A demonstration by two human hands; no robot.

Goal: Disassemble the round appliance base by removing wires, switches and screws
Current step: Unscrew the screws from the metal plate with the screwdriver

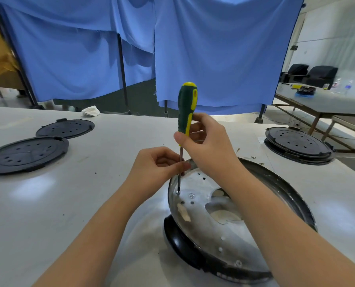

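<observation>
The round appliance base [205,230] lies on the white table in front of me, its silver metal plate ringed by a black rim. A green and yellow screwdriver [186,108] stands upright with its tip in a screw at the plate's left edge [178,192]. My right hand [205,146] grips the lower part of the handle. My left hand [160,164] pinches the metal shaft between its fingertips. A second screw [191,196] sits just right of the tip, and another screw [238,263] is near the plate's front edge.
Two black round covers [25,154] [66,127] lie on the table at the left. Another black round base [298,145] sits at the far right. Loose wires [247,157] lie behind the base. Blue curtains hang beyond the table's far edge.
</observation>
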